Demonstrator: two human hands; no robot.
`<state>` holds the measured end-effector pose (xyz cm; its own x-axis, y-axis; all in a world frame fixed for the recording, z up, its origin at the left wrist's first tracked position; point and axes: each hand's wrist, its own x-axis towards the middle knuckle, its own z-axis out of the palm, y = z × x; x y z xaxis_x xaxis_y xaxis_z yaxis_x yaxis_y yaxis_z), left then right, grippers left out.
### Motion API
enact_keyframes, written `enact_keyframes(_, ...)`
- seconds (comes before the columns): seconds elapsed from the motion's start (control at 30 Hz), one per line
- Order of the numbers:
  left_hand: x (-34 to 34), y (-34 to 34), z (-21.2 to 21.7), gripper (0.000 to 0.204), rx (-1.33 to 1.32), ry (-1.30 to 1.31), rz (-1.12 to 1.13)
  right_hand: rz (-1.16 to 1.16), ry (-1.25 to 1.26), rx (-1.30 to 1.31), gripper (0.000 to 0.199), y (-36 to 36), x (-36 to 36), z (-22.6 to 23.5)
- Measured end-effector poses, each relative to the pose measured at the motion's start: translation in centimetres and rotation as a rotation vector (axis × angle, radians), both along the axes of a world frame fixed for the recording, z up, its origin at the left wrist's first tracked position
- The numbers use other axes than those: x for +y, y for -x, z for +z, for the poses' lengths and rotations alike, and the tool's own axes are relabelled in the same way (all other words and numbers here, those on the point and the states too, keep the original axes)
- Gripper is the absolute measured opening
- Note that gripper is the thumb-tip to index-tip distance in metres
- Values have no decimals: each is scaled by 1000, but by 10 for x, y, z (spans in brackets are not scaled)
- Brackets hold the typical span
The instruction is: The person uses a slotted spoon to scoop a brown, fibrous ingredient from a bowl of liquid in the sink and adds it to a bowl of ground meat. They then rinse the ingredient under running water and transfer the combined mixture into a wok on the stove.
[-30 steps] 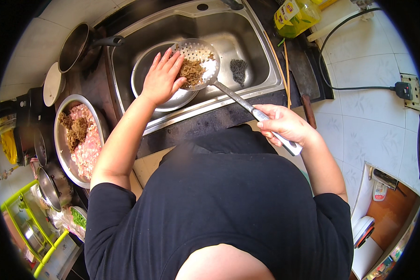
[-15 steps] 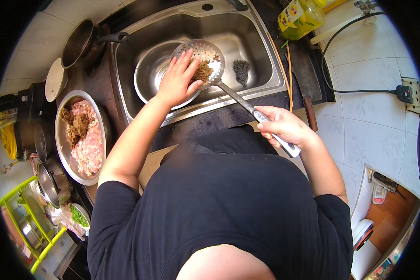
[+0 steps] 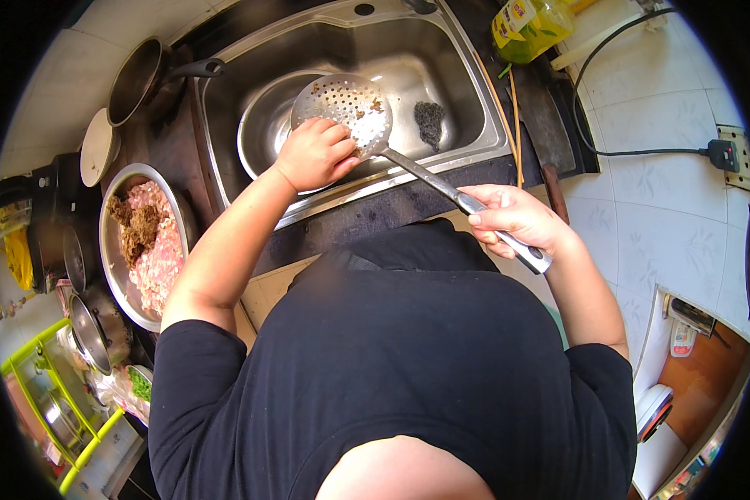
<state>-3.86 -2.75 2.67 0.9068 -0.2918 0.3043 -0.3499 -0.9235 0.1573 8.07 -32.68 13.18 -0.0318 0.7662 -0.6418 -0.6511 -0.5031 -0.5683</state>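
Observation:
A perforated metal skimmer (image 3: 342,96) lies over a round steel basin (image 3: 257,125) in the sink. My right hand (image 3: 515,218) grips its long handle. My left hand (image 3: 317,154) is curled at the near edge of the skimmer, fingers closed round a brown, crumbly clump of food that they mostly hide. A few brown bits cling to the perforated disc. To the left stands a steel bowl (image 3: 115,265) with pink minced meat (image 3: 160,271) and a brown clump (image 3: 140,229) on top.
A dark scouring pad (image 3: 429,123) lies in the sink (image 3: 475,154). A handled pan (image 3: 137,82) and a white lid (image 3: 98,148) are at the left. Chopsticks (image 3: 515,125) and a yellow bottle (image 3: 525,29) are on the right. A green rack (image 3: 83,450) stands at lower left.
My left hand has gone from lying flat to curled, drawing towards me. The brown clump has left the middle of the skimmer, whose disc is now mostly bare. The handle shifted slightly right.

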Motion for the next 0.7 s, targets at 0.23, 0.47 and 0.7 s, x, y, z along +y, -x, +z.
enact_keyframes(0.23,5,-18,9,23,373,-35,48,-14,63,37,56,0,8,-3)
enact_keyframes(0.47,6,-28,-5,28,513,-111,111,-15,66,23,61,5,13,-1)
enact_keyframes(0.7,3,-27,-13,30,476,-126,181,-4,48,53,58,5,16,-4)
